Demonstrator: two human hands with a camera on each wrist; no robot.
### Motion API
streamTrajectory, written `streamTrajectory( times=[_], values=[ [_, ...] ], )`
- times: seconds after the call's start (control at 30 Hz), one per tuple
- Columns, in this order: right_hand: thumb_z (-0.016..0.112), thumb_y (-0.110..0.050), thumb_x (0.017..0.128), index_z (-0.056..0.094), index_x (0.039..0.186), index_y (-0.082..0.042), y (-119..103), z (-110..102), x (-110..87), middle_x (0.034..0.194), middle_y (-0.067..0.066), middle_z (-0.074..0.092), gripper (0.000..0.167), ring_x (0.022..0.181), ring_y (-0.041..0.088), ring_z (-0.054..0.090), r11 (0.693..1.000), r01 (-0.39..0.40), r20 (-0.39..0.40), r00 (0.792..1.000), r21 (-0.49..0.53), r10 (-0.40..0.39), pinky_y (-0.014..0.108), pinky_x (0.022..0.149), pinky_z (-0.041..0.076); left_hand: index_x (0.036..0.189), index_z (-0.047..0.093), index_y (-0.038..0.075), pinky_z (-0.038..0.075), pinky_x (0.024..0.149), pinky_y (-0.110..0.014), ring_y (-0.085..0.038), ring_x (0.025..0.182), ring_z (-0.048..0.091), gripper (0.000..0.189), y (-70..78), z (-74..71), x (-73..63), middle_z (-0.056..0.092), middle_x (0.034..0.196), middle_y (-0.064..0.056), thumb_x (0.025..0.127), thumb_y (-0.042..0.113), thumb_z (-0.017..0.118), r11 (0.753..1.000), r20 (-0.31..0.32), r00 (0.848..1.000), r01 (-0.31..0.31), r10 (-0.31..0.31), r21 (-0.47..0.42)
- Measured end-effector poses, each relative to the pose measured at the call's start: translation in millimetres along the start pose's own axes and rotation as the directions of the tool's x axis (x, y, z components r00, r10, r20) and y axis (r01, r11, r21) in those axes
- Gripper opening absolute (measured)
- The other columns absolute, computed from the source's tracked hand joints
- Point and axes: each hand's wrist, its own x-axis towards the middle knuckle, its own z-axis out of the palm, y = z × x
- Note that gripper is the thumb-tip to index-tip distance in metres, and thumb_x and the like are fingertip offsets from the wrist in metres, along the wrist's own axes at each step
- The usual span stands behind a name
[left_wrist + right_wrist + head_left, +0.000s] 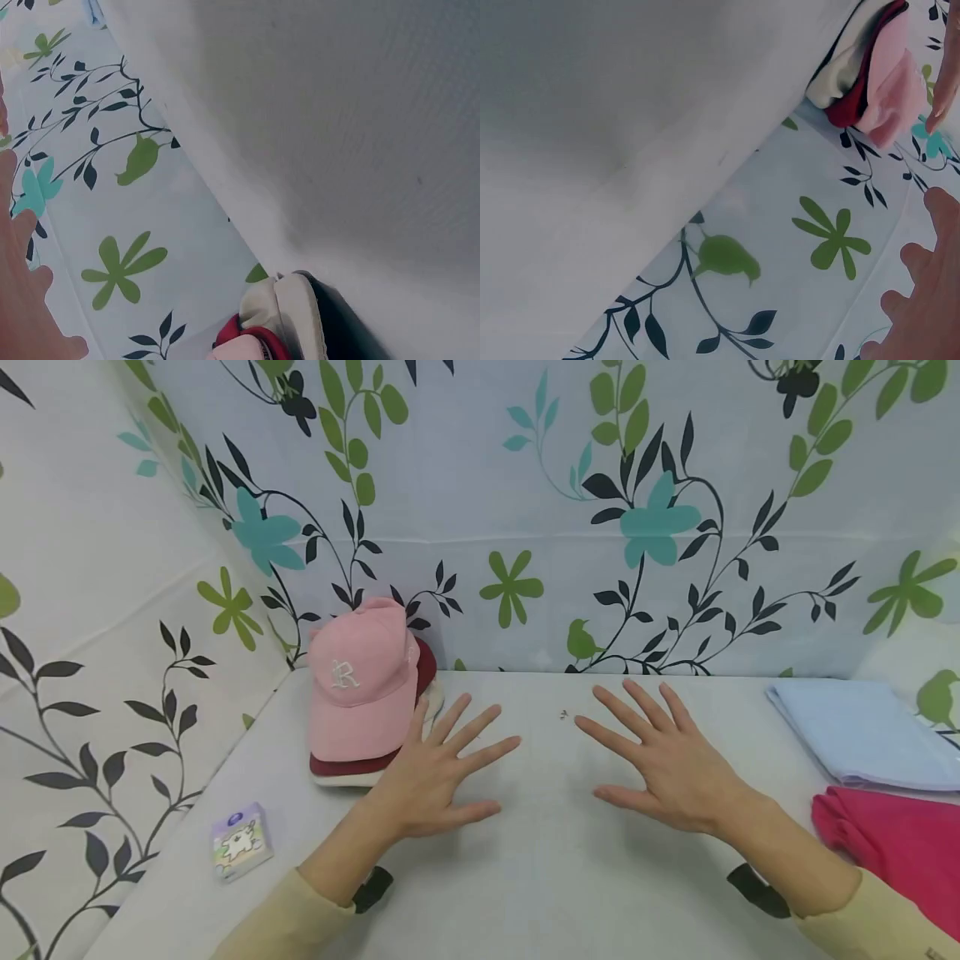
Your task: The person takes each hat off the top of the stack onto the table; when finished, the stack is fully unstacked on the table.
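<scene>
Left hand (431,781) and right hand (675,768) hover mid-frame, fingers spread and holding nothing, while left of center a pink baseball cap (363,681) covers a burgundy cap (427,665) and cream cap (341,781), presumably nested for compactness.

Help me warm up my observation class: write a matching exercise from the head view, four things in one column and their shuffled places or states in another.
Column 1
1. Pink cap
2. Cartoon-printed packet
3. Light blue cloth
4. Left hand

Column 2
A. Folded, at the far right
B. Fingers spread, holding nothing
C. Stacked on other caps
D. Lying at the left of the table

Pairs: 1-C, 2-D, 3-A, 4-B
</scene>
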Motion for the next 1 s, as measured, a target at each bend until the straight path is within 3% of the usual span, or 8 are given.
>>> streamTrajectory(
  times=[0.13, 0.33, 0.47, 0.8, 1.0],
  values=[
    [0.040, -0.070, 0.097, 0.032, 0.159, -0.030, 0, 0, 3.7, 0.167, 0.007, 0.017, 0.074, 0.150, 0.040, 0.013, 1.000, -0.003, -0.009, 1.000, 0.007, 0.003, 0.062, 0.118, 0.001, 0.159, 0.029, 0.040, -0.002, 0.114, -0.070, -0.031, 0.153, -0.005, 0.073, -2.0, -3.2, -2.6, 0.006, 0.169, 0.004, 0.094, 0.073, 0.039, 0.999, -0.010, 0.999, 0.039, -0.039, 0.007],
    [0.042, -0.070, 0.097, 0.033, 0.159, -0.030, -1, 0, 12.2, 0.167, 0.007, 0.017, 0.074, 0.150, 0.039, 0.014, 1.000, -0.012, -0.015, 1.000, 0.015, 0.012, 0.063, 0.118, 0.004, 0.160, 0.027, 0.040, -0.003, 0.115, -0.068, -0.030, 0.153, -0.007, 0.075, -6.8, -8.1, -7.5, 0.006, 0.169, 0.003, 0.093, 0.070, 0.047, 0.996, -0.009, 0.996, 0.090, -0.090, -0.001],
    [0.044, -0.068, 0.097, 0.035, 0.158, -0.028, -1, 1, 20.2, 0.167, 0.008, 0.018, 0.073, 0.150, 0.039, 0.016, 1.000, -0.011, -0.015, 1.000, 0.020, 0.012, 0.064, 0.117, 0.005, 0.160, 0.028, 0.039, 0.005, 0.112, -0.073, -0.029, 0.153, -0.006, 0.075, -9.9, -8.5, -9.2, 0.009, 0.169, 0.001, 0.093, 0.068, 0.048, 0.994, -0.029, 0.994, 0.104, -0.104, 0.012],
    [0.037, -0.074, 0.097, 0.035, 0.158, -0.027, -6, 6, 45.1, 0.167, 0.007, 0.016, 0.077, 0.151, 0.037, 0.012, 0.998, -0.018, -0.002, 1.000, 0.060, 0.018, 0.064, 0.117, 0.006, 0.158, 0.034, 0.036, 0.012, 0.111, -0.074, -0.037, 0.151, 0.013, 0.073, -21.2, -7.9, -21.0, 0.017, 0.167, -0.003, 0.092, 0.066, 0.049, 0.987, -0.119, 0.980, 0.154, -0.157, -0.036],
    [0.042, -0.070, 0.097, 0.035, 0.158, -0.026, -9, 12, 64.5, 0.166, 0.007, 0.021, 0.075, 0.150, 0.036, 0.016, 0.997, 0.006, -0.043, 0.999, 0.079, -0.003, 0.062, 0.118, 0.007, 0.156, 0.038, 0.031, 0.018, 0.109, -0.073, -0.035, 0.150, 0.018, 0.072, -32.2, -6.5, -33.1, 0.020, 0.166, -0.003, 0.095, 0.068, 0.041, 0.981, -0.189, 0.963, 0.177, -0.190, -0.084]
  ],
)
